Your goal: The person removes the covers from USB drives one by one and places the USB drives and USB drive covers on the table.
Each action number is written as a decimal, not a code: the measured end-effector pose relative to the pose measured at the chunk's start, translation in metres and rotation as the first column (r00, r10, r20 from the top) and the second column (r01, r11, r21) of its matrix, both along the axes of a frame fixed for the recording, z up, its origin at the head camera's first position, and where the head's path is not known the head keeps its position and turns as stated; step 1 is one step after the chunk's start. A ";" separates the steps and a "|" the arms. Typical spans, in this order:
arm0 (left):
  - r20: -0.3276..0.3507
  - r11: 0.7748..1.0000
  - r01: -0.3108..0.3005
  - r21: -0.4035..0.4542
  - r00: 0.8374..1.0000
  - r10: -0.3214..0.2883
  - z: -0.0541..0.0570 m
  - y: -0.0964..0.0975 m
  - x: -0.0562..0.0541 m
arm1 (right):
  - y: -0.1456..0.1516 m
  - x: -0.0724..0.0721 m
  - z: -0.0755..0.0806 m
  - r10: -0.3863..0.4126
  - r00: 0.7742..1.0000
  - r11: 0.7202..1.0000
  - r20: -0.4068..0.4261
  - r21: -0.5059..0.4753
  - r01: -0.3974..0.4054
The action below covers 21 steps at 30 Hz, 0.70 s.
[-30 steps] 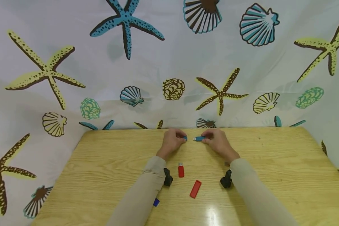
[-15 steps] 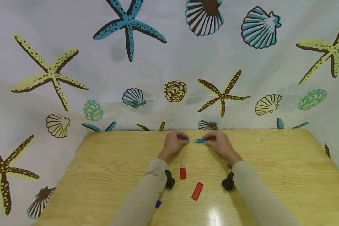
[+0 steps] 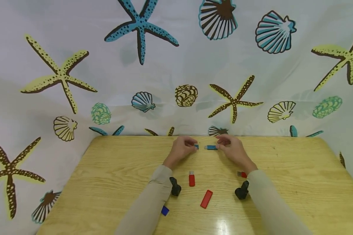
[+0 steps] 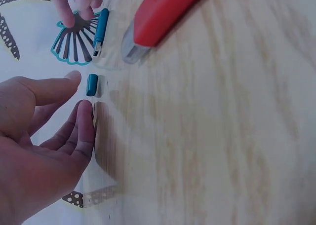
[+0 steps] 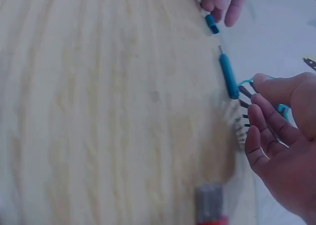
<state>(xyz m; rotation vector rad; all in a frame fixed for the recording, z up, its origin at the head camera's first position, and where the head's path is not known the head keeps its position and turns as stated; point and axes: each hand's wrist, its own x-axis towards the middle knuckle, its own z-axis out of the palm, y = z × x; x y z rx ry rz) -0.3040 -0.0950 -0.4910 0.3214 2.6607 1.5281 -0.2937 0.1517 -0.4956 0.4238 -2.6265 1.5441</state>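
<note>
A blue USB stick lies near the table's back edge, its metal plug facing left. To its left is its small blue cap, with a gap between the two. My left hand is beside the cap; in the left wrist view thumb and fingertips are parted and just off it. Next to the stick's right end, my right hand has its thumb and fingers spread slightly. The right wrist view shows those fingertips apart from the stick. Neither hand holds anything.
A red USB stick and a red cap lie between the forearms. Another red USB stick is partly hidden by the right sleeve. A dark blue piece shows beside the left sleeve. Behind the table hangs a patterned curtain.
The fingers have let go of the blue stick and cap, which stay on the table. The right hand has drawn slightly right, uncovering more of the red stick by its sleeve.
</note>
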 end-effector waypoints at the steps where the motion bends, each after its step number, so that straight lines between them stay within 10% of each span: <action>1: 0.009 1.000 0.003 0.007 1.000 -0.003 0.000 -0.001 0.000 | 0.003 0.001 0.002 -0.002 1.000 1.000 -0.002 0.006 0.002; 21: -0.053 0.997 0.014 0.072 0.999 -0.010 0.015 -0.016 0.032 | 0.029 0.030 0.029 0.021 0.991 0.994 -0.133 0.111 -0.006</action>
